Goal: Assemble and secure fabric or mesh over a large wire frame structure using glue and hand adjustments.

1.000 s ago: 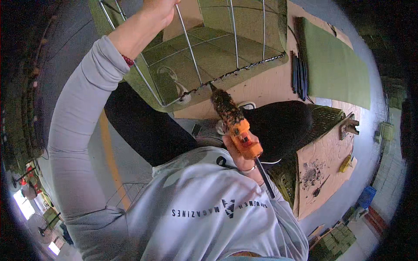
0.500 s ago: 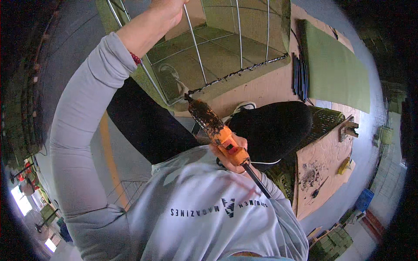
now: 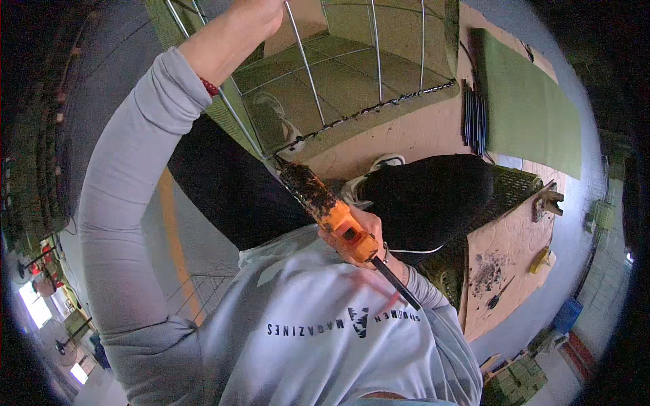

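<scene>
Your right hand [image 3: 370, 223] wraps the body of the orange glue gun [image 3: 344, 227] at the centre of the frame; the grip is closed round the casing. The gun lies slantwise, its black-smeared barrel pointing to the upper left, with the tip at the near corner of the wire frame [image 3: 305, 61]. This angle presumably brings the tip to the lower wire while keeping your fingers behind the hot end. A black stick [image 3: 396, 284] projects from the rear of the gun toward your sleeve, probably as its feed.

Your left hand [image 3: 261, 17] is at the top edge of the frame, against the upright wires. Its fingers are cut off, so you cannot tell how tightly it grips; its position suggests it steadies the wire frame.

The wire frame occupies the upper centre, its green lining [image 3: 349, 74] inside. A black bead [image 3: 406, 98] follows the lower wire. At upper right, black rods [image 3: 476, 125] lie beside a green sheet [image 3: 531, 111], apparently within easy reach.
</scene>
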Available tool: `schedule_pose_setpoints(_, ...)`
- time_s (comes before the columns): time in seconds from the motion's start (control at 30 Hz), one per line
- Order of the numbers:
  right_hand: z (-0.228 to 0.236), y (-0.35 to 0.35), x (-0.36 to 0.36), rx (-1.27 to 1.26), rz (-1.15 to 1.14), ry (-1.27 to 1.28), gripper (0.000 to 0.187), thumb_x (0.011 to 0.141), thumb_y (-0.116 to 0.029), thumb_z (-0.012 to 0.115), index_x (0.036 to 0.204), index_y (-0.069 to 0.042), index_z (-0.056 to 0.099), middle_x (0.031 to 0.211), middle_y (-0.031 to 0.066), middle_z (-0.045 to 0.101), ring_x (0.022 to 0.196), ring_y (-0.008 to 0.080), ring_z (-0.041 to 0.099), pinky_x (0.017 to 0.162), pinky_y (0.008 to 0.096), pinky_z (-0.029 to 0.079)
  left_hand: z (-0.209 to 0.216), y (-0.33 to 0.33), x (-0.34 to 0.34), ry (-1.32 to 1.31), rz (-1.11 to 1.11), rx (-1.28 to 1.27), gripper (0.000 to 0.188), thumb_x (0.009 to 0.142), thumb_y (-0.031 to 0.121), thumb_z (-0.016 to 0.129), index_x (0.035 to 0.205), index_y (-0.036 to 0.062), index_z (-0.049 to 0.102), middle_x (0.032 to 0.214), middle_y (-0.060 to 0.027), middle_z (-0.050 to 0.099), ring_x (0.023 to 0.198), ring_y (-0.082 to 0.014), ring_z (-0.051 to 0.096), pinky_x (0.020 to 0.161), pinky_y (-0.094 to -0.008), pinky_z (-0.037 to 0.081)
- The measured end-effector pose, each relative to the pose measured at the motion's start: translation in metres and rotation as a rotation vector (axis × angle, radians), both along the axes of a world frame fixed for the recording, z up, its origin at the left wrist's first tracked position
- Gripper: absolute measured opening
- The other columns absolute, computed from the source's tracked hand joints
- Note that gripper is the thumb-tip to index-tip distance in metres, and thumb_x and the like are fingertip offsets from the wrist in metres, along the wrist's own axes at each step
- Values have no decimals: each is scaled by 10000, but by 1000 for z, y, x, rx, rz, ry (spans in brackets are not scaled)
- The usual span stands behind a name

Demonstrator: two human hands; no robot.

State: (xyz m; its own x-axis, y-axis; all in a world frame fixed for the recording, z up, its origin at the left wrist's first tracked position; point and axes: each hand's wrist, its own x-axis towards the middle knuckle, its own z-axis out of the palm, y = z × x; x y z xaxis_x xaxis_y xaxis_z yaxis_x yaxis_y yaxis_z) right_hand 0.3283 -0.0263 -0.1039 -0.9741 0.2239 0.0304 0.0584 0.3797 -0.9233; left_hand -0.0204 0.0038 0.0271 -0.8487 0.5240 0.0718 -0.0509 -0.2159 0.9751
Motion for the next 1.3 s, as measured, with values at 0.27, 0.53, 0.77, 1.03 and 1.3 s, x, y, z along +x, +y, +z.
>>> schedule_pose_setpoints(0.27, 2, -3, -11, 9, 40, 144, 328, 648, -165, 783, 906, -58, 612, 705, 59, 531, 599, 246, 562, 539, 317, 451, 1, -11, 3, 6, -18, 26, 346, 1016, 362, 287, 824, 106, 419, 578, 22, 363, 452, -70, 297, 416, -224, 262)
schedule_pose_setpoints(0.53, 12, -7, -26, -115, 55, 156, 282, 660, -151, 708, 824, -19, 521, 719, 132, 502, 636, 347, 534, 557, 386, 425, 7, -11, 8, 48, -54, -78, 354, 1018, 365, 271, 819, 105, 407, 595, 17, 378, 462, -70, 307, 424, -222, 269)
schedule_pose_setpoints(0.77, 11, -7, -29, -30, -19, 244, 262, 664, -157, 750, 855, -68, 594, 699, 70, 505, 574, 255, 547, 515, 331, 424, 5, -14, 7, 14, -95, -90, 357, 1017, 368, 266, 821, 101, 400, 602, 5, 384, 467, -81, 317, 434, -232, 284)
schedule_pose_setpoints(1.03, 10, -8, -34, -70, -35, 245, 254, 634, -121, 700, 781, -27, 515, 686, 124, 466, 601, 325, 506, 519, 378, 392, -1, -14, 9, 10, -85, -90, 348, 1019, 355, 265, 822, 101, 400, 608, 2, 381, 475, -85, 321, 441, -231, 293)
schedule_pose_setpoints(1.3, 17, -5, -35, -92, -70, 271, 256, 643, -124, 698, 817, -26, 538, 681, 122, 461, 602, 327, 504, 520, 377, 395, -1, -17, 9, -2, -94, -85, 335, 1019, 341, 285, 821, 97, 401, 608, -2, 388, 470, -85, 324, 435, -231, 294)
